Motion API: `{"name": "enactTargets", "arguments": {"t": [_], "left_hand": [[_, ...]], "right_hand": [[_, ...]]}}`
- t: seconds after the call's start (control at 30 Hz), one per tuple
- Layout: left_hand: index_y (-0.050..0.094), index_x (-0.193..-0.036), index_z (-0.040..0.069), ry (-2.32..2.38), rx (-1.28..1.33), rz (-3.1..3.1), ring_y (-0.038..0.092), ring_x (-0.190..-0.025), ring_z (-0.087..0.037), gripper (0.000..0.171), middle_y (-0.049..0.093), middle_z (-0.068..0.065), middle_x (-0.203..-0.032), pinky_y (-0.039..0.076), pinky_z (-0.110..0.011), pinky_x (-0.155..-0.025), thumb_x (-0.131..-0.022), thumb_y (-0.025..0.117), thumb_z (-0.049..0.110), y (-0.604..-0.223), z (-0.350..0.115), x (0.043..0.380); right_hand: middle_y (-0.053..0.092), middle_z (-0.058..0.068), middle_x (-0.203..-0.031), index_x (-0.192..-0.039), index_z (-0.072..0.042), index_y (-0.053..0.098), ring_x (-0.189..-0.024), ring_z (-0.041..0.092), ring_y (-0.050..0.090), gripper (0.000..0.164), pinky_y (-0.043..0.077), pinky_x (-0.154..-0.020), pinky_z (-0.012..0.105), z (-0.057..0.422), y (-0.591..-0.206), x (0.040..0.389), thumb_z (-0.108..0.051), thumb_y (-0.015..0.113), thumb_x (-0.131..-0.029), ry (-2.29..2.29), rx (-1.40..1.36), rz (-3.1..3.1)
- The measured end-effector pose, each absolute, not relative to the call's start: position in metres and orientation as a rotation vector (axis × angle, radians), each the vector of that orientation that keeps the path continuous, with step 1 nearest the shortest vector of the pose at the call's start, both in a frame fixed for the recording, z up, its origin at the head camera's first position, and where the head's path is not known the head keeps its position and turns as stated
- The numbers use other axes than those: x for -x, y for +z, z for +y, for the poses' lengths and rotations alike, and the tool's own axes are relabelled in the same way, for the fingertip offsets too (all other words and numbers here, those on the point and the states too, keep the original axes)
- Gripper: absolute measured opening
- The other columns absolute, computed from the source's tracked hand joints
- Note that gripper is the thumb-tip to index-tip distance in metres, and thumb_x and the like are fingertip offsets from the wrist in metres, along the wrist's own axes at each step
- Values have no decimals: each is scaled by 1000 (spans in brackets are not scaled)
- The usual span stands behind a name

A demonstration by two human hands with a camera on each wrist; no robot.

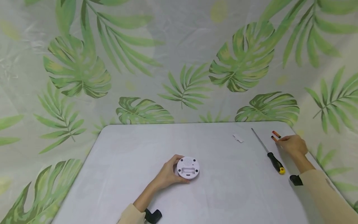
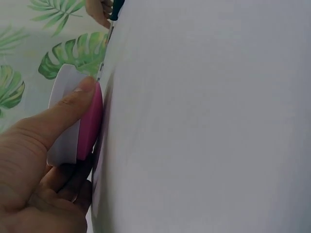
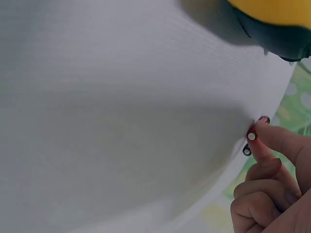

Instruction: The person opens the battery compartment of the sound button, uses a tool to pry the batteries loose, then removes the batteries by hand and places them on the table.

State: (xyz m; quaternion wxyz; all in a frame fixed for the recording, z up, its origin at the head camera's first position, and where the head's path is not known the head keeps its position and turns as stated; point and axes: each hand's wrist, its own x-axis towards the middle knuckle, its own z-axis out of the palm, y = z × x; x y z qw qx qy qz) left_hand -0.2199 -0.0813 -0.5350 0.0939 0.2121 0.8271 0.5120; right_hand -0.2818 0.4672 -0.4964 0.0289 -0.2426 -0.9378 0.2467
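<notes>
My left hand (image 1: 167,172) grips a round white device (image 1: 188,174) by its sides. Its underside faces up, showing speaker holes, dark feet and an uncovered battery compartment with no batteries in it. In the left wrist view, the thumb lies along the rim of the device, whose lower part (image 2: 90,127) is pink. Over at the right side of the table, my right hand (image 1: 293,145) pinches a small red-and-black battery (image 3: 251,135) between thumb and index finger. Another battery (image 1: 276,134) lies just beyond the fingertips.
A screwdriver (image 1: 275,162) with a black and yellow handle lies left of my right hand, its shaft pointing away. Farther left is a small white cover (image 1: 238,138). The white table (image 1: 134,146) ends at a leaf-patterned cloth (image 1: 184,62) behind.
</notes>
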Motion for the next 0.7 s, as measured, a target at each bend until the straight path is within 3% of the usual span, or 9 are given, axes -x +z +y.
{"name": "enactTargets", "arguments": {"t": [0.33,0.57,0.7], "left_hand": [[52,-140,19,1490,-665,2470,58,-133,-18,94,69,3,-136,39,-48,-118,-61,101,23,-533,-74,227],[48,-145,14,1435,-687,2460,55,-139,-22,100,65,-1,-143,36,-51,-120,-61,101,25,-533,-73,229],[45,-148,12,1433,-689,2439,53,-142,-25,103,63,-2,-146,34,-53,-121,-62,101,25,-534,-75,230]], "right_hand": [[71,30,-109,-113,2,73,-78,33,63,42,40,-56,39,465,-490,297,-33,71,-90,715,714,-2918],[69,15,-74,-118,3,70,-62,25,53,51,40,-50,37,464,-478,286,-40,71,-90,737,625,-2926],[68,13,-69,-123,3,67,-59,24,51,57,40,-47,36,456,-461,276,-46,64,-94,664,511,-2950]]}}
